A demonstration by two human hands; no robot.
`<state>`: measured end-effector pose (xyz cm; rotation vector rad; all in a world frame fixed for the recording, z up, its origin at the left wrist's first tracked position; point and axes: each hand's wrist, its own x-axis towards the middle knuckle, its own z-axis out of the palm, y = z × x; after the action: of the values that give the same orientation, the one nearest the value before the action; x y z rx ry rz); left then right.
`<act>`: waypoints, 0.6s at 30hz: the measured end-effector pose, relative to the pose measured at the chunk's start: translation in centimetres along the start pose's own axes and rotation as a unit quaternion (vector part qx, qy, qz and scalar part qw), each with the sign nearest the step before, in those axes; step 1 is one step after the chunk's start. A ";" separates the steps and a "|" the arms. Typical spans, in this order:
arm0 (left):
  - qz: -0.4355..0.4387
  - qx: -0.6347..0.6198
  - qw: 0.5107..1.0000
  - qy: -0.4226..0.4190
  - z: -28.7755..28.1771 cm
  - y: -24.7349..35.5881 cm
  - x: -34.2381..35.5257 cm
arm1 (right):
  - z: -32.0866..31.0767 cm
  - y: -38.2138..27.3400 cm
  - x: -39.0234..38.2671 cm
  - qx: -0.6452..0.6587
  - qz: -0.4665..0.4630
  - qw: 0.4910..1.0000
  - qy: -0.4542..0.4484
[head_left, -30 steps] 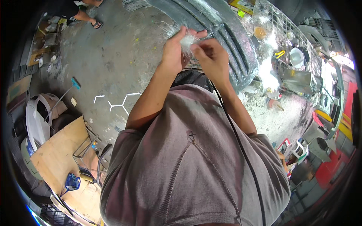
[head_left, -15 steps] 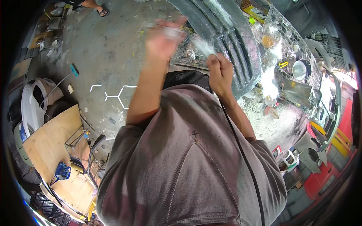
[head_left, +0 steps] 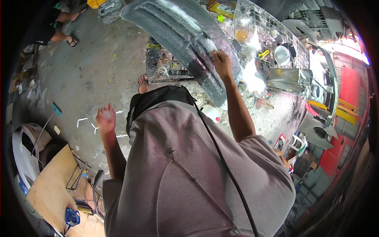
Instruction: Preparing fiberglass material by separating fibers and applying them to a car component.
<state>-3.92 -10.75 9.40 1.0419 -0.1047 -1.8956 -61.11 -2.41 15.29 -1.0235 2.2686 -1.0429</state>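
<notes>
In front of me, to the right, a dark, glossy, curved panel [head_left: 185, 43] with long ridges slants across the work area. White strands of fibre lie along its upper face. My right hand [head_left: 222, 65] reaches over the panel's near right part, fingers pinched on a tuft of white fibres [head_left: 208, 44] that touches or nearly touches the ridges. My left hand [head_left: 106, 119] is well away to the left, above the floor. Its fingers are curled around something whitish, too small to make out.
The panel rests over a dark, stained stand [head_left: 166, 65]. On the right are a wire grid [head_left: 258, 17], a white bucket [head_left: 282, 55] and a metal can [head_left: 285, 78]. A squeegee [head_left: 56, 109] and a plywood sheet [head_left: 49, 173] are at left. Another person's feet [head_left: 73, 41] are far left.
My left hand has swung from beside the panel down to the left. My right hand has moved forward over the panel with the fibre tuft. The whole view has shifted.
</notes>
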 end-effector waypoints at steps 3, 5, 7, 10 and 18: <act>0.016 0.022 0.997 0.075 -6.1 -0.3 -1.5 | 0.8 0.5 2.3 0.009 -0.007 1.000 0.004; 0.027 0.029 0.994 0.099 -8.5 -0.2 -1.4 | 1.4 0.0 2.9 -0.037 -0.020 0.999 0.020; 0.030 0.002 0.995 0.096 -9.5 0.1 -1.4 | 2.1 -1.0 3.7 -0.123 -0.050 0.989 0.059; 0.044 0.010 0.998 -0.047 -8.6 0.4 -1.2 | 2.9 -2.5 4.4 -0.248 -0.009 0.961 0.120; -0.002 -0.045 0.994 0.099 -4.6 -0.5 -3.4 | 0.2 -4.8 0.9 -0.287 -0.021 0.954 0.088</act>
<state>-0.38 -6.41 8.33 1.1632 0.0966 -1.7732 -59.40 -5.33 18.85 -1.2373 2.7921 -0.5005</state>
